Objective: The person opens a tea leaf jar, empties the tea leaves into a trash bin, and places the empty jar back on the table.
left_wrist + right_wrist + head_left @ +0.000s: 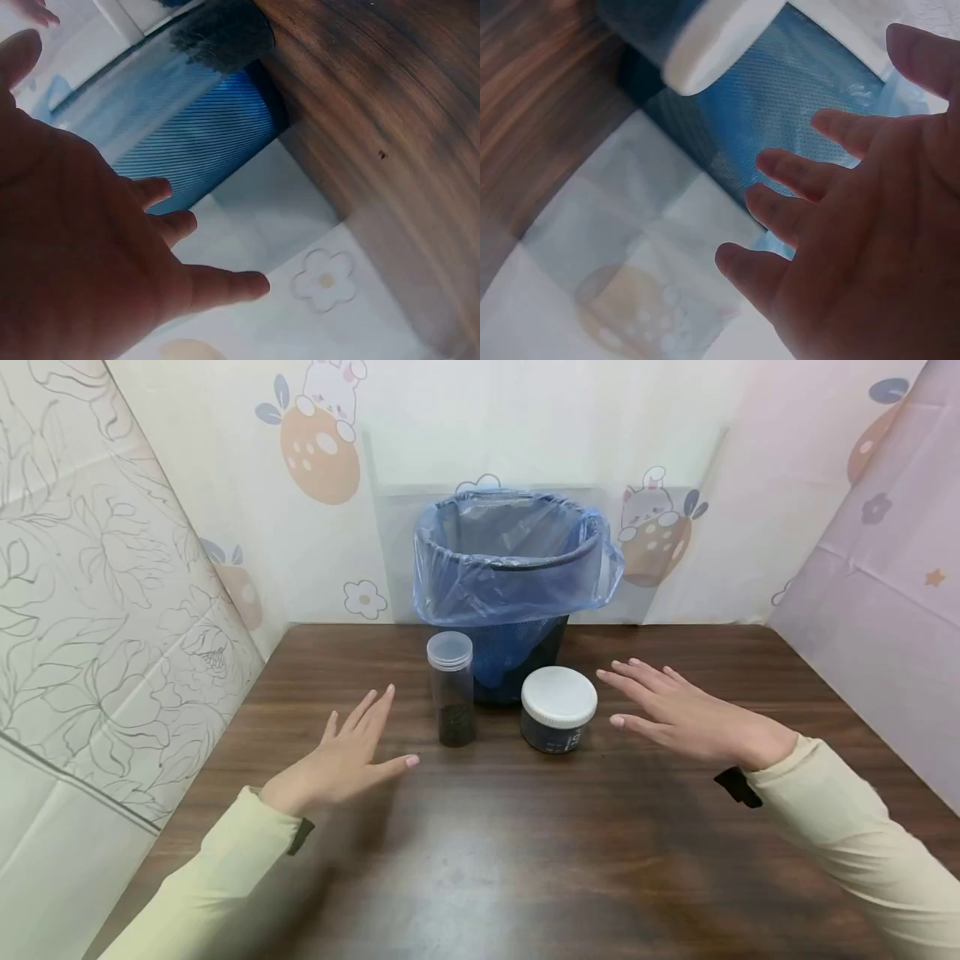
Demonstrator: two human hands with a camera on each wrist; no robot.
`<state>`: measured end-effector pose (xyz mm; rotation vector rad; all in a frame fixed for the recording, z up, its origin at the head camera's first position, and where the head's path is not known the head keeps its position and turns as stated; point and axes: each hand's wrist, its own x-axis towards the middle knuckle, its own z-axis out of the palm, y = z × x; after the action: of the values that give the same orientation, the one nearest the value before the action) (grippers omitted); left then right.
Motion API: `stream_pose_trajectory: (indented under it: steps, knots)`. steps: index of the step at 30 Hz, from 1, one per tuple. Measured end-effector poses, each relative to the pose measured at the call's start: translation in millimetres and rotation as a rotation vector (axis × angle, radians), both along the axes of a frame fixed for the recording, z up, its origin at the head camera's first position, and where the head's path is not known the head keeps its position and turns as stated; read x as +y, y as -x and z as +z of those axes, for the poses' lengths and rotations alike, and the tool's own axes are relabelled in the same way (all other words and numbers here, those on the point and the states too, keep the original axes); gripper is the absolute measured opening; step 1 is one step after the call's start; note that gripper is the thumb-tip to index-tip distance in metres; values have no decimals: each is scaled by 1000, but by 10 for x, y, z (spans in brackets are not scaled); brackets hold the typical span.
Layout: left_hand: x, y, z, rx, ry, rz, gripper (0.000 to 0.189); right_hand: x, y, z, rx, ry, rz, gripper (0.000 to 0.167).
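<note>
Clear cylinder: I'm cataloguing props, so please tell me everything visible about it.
The clear cylinder is tall, see-through, apparently plastic, with a translucent lid on and dark contents at the bottom. It stands upright on the table, in front of the lined bin and left of the white-lidded jar. Whether it touches the bin is unclear.

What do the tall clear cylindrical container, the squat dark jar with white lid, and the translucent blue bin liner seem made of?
Tall clear cylindrical container: probably smooth plastic, transparent, showing its dark contents.
Squat dark jar: opaque, plastic or possibly glass; its white lid looks like matt plastic, with a ribbed edge.
Translucent blue bin liner: thin, shiny plastic film, from its creases and highlights.
</note>
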<state>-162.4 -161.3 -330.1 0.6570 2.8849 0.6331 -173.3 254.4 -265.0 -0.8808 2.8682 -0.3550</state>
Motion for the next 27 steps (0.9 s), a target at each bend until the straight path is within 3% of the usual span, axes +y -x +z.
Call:
stream_pose_trajectory:
  steps: [6, 11, 21, 27]
  knots:
    - [73, 308, -63, -111, -174, -34, 103, -279, 42, 103, -9, -13, 82, 63]
    - [161, 491, -121, -177, -297, -76, 109, -621, 117, 134, 28, -71, 160, 62]
    - [387, 679, -209, -355, -502, -93, 117, -1252, 169, 278, 115, -140, 245, 70]
    - [514, 769, -248, -404, -664, -94, 114, -1487, 262, 362, 147, -186, 267, 69]
